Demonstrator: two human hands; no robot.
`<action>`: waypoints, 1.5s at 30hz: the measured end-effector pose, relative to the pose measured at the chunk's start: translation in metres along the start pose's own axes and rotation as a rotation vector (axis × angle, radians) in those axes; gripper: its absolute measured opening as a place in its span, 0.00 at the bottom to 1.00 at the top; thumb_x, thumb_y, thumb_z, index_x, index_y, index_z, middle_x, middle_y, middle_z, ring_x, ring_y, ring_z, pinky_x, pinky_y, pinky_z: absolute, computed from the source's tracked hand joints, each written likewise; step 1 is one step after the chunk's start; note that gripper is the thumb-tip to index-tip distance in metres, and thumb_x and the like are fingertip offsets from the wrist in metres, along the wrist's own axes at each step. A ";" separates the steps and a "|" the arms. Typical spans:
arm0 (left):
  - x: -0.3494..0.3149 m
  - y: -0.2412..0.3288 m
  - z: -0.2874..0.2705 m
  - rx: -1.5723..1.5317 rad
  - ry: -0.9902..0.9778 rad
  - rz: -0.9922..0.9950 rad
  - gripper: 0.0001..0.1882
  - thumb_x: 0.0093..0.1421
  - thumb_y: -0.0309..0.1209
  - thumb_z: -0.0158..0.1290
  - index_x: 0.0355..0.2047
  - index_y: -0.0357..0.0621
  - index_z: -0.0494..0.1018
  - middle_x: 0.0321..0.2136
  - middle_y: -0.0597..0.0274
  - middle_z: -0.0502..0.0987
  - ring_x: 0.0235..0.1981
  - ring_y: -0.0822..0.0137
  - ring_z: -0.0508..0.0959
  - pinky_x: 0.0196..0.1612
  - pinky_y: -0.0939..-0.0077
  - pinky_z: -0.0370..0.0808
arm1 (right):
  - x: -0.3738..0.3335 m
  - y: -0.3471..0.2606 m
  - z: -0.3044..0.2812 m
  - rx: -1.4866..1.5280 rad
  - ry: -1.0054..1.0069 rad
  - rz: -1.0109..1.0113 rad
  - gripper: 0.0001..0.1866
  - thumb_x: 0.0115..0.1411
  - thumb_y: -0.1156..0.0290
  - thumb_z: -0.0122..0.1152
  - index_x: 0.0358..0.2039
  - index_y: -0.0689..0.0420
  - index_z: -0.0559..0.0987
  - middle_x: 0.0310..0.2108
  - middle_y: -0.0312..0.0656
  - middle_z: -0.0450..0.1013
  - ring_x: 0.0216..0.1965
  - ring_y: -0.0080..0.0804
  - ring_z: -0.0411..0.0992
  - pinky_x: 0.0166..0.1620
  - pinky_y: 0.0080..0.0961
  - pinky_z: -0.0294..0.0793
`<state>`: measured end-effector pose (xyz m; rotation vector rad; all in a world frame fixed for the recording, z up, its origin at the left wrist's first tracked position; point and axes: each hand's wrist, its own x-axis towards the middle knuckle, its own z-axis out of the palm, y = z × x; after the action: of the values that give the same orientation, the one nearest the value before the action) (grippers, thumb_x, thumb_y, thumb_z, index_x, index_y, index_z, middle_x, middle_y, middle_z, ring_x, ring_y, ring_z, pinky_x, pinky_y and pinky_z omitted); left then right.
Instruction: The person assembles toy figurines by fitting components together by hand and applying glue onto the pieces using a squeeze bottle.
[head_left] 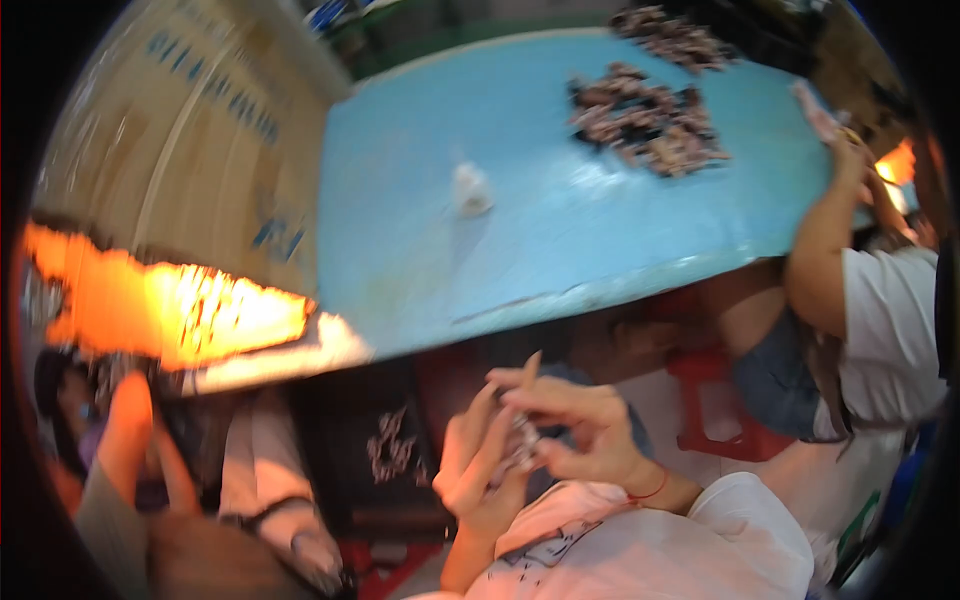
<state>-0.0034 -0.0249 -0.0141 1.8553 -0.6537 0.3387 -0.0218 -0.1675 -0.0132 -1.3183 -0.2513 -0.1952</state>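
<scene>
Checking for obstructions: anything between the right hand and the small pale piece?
Nothing visible: the small pale piece sits directly between the right hand and left hand. Blur hides exact finger contacts.

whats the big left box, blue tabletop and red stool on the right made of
Box: likely cardboard, from its flat brown panels and glossy, tape-like streaks.
Blue tabletop: smooth, semi-gloss, with pale reflections; paint or plastic sheet, I can't tell.
Red stool: probably moulded plastic, judging by its even colour.
</scene>
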 end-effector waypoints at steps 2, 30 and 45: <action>0.000 -0.001 -0.002 0.025 0.016 -0.022 0.27 0.33 0.16 0.56 0.40 0.28 0.73 0.43 0.37 0.71 0.33 0.54 0.74 0.36 0.71 0.73 | 0.000 0.005 0.001 0.027 0.029 0.037 0.27 0.43 0.80 0.54 0.49 0.64 0.71 0.51 0.53 0.66 0.48 0.35 0.69 0.45 0.28 0.74; -0.010 0.000 -0.007 -0.614 -0.029 -0.313 0.27 0.51 0.34 0.59 0.47 0.28 0.68 0.49 0.38 0.67 0.45 0.59 0.73 0.42 0.75 0.72 | -0.001 -0.030 0.011 -0.581 0.042 -0.082 0.37 0.47 0.78 0.63 0.57 0.67 0.57 0.51 0.59 0.64 0.36 0.41 0.75 0.37 0.25 0.76; -0.020 -0.001 -0.008 -1.525 -0.104 -0.708 0.29 0.63 0.47 0.38 0.51 0.29 0.60 0.52 0.39 0.62 0.41 0.55 0.75 0.37 0.62 0.77 | 0.003 -0.025 0.000 -0.346 -0.031 -0.101 0.33 0.45 0.56 0.65 0.47 0.66 0.72 0.46 0.58 0.69 0.43 0.49 0.72 0.45 0.33 0.70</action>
<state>-0.0183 -0.0119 -0.0223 0.5071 -0.1221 -0.6099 -0.0259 -0.1734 0.0109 -1.6535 -0.3200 -0.3139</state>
